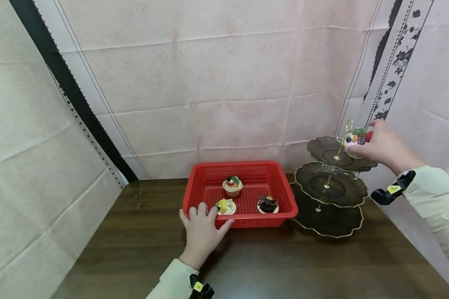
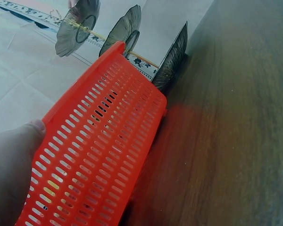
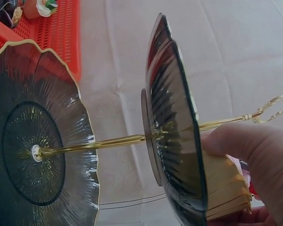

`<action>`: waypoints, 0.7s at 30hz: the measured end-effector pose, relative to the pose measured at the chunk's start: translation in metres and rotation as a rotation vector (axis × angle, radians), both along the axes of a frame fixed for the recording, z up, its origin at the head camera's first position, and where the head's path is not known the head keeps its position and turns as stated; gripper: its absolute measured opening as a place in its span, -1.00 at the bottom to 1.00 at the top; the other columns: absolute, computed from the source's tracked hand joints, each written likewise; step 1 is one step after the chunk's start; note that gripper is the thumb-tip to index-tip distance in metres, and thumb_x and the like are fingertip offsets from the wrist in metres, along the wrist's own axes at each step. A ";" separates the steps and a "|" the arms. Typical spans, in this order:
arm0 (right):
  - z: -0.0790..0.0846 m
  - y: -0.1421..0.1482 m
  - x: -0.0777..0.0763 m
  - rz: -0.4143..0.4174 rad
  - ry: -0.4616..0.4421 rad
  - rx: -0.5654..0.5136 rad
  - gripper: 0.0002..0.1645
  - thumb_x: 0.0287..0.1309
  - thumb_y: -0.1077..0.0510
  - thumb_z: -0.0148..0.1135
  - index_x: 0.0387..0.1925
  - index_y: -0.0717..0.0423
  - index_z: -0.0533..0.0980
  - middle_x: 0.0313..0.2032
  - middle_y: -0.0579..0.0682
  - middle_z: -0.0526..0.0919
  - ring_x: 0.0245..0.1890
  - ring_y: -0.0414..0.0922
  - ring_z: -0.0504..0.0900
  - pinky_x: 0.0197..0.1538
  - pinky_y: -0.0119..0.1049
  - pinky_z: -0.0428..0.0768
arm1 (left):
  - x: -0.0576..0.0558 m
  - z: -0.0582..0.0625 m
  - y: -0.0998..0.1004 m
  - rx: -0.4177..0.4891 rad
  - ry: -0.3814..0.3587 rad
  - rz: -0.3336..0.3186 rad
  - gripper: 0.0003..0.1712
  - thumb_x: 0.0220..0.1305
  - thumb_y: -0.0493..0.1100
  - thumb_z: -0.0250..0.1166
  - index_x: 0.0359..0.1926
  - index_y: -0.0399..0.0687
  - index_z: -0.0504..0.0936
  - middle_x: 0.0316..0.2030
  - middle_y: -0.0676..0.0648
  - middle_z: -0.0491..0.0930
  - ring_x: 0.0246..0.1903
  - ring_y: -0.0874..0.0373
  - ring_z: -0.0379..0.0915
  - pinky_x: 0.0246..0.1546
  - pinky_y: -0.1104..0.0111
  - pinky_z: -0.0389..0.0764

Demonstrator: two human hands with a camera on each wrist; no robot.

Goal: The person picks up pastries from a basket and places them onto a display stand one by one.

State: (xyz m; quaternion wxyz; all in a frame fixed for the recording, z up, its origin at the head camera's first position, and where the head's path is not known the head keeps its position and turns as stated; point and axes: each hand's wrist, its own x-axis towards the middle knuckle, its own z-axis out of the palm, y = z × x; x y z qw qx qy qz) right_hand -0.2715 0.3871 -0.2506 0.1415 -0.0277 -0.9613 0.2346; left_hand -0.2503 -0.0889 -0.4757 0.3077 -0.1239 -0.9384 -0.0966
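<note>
My right hand (image 1: 391, 147) pinches a toy cupcake (image 1: 355, 139) with pink cream and fruit on top, at the top tier (image 1: 327, 151) of a dark three-tier cake stand. In the right wrist view, the cupcake's pleated tan wrapper (image 3: 221, 181) is right against the upper plate (image 3: 179, 127), beside the gold rod (image 3: 113, 141). At the front left corner of a red basket (image 1: 243, 223), my left hand (image 1: 200, 234) grips the rim. Its thumb (image 2: 30, 134) shows against the outer wall. Inside sit a fruit cupcake (image 1: 232, 187), a yellow-topped cupcake (image 1: 226, 207) and a chocolate cupcake (image 1: 267, 205).
The middle tier (image 1: 321, 185) and bottom tier (image 1: 331, 218) of the stand are beside the basket's right end. Everything stands on a dark wooden table (image 1: 277, 261). Pale cloth (image 1: 228, 83) hangs behind it and at both sides.
</note>
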 end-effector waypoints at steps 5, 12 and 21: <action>-0.001 0.000 -0.002 0.011 0.000 -0.001 0.43 0.11 -0.30 0.41 0.45 0.56 -0.22 0.01 0.55 0.37 -0.09 0.35 0.49 -0.25 0.07 0.55 | 0.000 0.000 0.000 0.003 -0.002 -0.002 -0.25 0.16 0.55 0.20 -0.04 0.04 0.70 -0.11 -0.16 0.46 -0.06 -0.20 0.34 0.21 -0.49 -0.05; -0.001 0.000 -0.007 0.042 -0.007 0.000 0.40 0.14 -0.23 0.43 0.45 0.57 -0.22 0.04 0.55 0.35 -0.06 0.33 0.48 -0.29 -0.12 0.50 | 0.000 -0.001 0.000 0.010 -0.004 -0.005 -0.26 0.15 0.55 0.22 -0.06 0.04 0.71 -0.12 -0.16 0.47 -0.06 -0.19 0.33 0.20 -0.50 -0.05; -0.003 0.003 -0.010 0.083 -0.017 -0.057 0.43 0.11 -0.10 0.49 0.47 0.54 -0.32 0.12 0.56 0.29 0.04 0.37 0.42 -0.02 0.15 0.45 | -0.001 0.000 0.000 -0.001 -0.005 -0.002 -0.25 0.16 0.55 0.21 -0.04 0.03 0.70 -0.12 -0.16 0.46 -0.05 -0.20 0.33 0.20 -0.49 -0.04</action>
